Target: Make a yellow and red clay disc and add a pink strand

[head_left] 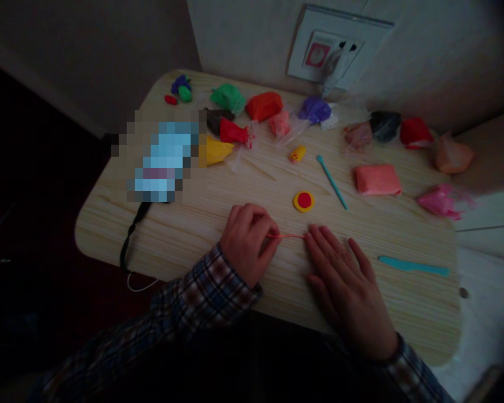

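A thin orange-red strand of modelling clay (292, 235) stretches across the wooden table between my hands. Its left end is pinched between the thumb and fingers of my left hand (251, 240). My right hand (346, 285) lies flat, palm down, fingers stretched out, with its fingertips on the strand's right end. Just beyond the strand sits a yellow disc with a red centre (304, 201). Farther back lie a small yellow clay piece with red marks (297, 154) and a teal modelling stick (332, 182). A teal plastic knife (414, 266) rests to the right of my right hand.
Several bags of coloured clay, among them a green one (228, 98) and a purple one (315, 110), line the table's back. A salmon block (378, 179) lies at right. On the left is a pixelated bright screen (168, 159) with a black cord (130, 232).
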`<state>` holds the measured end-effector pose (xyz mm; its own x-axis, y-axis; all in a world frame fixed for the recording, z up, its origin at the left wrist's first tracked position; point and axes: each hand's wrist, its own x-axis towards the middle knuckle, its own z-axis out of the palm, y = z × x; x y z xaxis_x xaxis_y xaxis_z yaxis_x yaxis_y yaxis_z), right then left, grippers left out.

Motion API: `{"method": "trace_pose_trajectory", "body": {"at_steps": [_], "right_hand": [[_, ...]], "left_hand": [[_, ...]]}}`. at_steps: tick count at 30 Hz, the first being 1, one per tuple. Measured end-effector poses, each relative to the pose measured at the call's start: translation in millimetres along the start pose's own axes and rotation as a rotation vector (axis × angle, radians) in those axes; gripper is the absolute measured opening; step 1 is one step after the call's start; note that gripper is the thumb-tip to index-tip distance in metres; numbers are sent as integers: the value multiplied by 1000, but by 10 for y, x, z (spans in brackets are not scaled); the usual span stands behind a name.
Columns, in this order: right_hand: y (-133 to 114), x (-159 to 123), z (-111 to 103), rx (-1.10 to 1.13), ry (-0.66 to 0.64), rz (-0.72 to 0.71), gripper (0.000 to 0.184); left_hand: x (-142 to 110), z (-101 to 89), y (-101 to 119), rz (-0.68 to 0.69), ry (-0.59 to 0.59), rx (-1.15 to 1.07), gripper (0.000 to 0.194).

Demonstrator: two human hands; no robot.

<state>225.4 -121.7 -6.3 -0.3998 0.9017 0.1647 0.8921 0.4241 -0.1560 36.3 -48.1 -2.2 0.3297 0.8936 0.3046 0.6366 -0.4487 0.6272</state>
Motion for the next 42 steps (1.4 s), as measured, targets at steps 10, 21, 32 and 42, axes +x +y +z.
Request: {"method": "trace_pose_trajectory", "body": {"at_steps": [10,21,32,42], "right_hand": [[50,-104,-142,105,92,140,53],[92,143,-42,263,167,275,18],[109,257,-40,176,266,294,10],[68,-29,-79,34,172,96,36]], "left_hand": [[-72,-15,12,112,10,-37,5],[-41,-23,25,97,-2,-59,3],[-46,25,-16,191,-27,-108,7],[-48,26,-18,186,-127,-61,9]]}}
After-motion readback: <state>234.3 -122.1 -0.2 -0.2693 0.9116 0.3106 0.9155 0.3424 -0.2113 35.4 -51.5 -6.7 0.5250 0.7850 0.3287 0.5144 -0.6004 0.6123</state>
